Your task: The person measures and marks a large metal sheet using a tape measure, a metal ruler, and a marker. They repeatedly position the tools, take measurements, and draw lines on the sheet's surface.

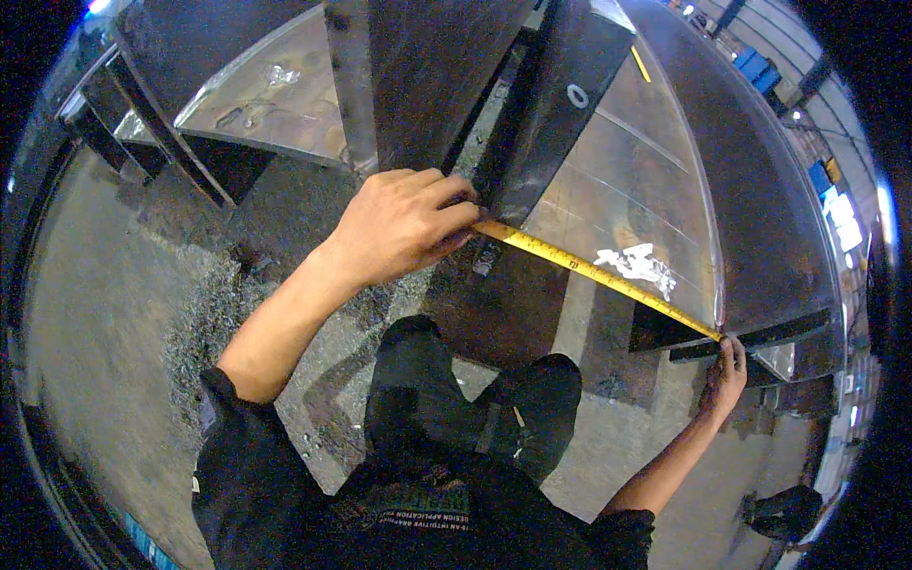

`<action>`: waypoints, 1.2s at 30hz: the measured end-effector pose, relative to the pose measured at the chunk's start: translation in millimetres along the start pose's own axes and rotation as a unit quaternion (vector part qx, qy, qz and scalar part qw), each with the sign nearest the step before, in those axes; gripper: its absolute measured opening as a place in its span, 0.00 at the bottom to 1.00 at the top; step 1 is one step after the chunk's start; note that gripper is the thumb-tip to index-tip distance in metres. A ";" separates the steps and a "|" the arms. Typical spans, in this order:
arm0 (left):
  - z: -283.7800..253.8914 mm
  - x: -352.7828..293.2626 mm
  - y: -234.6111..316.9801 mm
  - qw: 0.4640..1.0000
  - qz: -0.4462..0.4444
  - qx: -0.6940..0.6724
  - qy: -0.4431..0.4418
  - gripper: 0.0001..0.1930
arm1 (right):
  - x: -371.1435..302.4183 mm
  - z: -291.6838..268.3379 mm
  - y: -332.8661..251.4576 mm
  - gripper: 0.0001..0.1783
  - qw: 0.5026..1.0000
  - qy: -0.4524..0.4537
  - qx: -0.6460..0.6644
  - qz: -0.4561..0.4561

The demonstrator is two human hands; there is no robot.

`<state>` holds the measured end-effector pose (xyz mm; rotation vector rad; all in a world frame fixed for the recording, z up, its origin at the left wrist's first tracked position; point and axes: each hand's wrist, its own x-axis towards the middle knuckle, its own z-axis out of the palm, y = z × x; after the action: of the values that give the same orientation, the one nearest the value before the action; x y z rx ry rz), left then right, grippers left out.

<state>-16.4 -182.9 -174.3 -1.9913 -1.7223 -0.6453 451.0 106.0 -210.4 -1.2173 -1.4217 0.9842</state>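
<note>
A yellow tape measure blade (597,274) is stretched taut across a steel structure, sloping down from left to right. At its left end my left hand (404,226) grips it, fingers curled, beside the lower edge of an upright steel plate. My right hand (727,375) pinches the other end against the corner of a flat steel plate (655,190), next to a tall curved side plate (750,161). The tape's case cannot be made out. White chalky marks (638,266) lie on the flat plate just beyond the blade.
Upright dark steel plates (418,76) rise ahead, one with a small ring-shaped mark (577,95). More plates (171,128) project at the far left. Metal shavings litter the floor (204,313) around my bent knees (413,380). A dark object (787,513) lies at lower right.
</note>
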 end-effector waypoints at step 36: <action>19.2 32.4 68.9 0.987 0.060 0.148 0.004 0.22 | -5.6 6.9 -4.0 0.16 0.999 0.004 -0.023 -0.035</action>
<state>57.1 -155.3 -171.5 -1.8606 -1.5756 -0.3330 443.6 100.0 -208.8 -1.1965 -1.4772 0.9026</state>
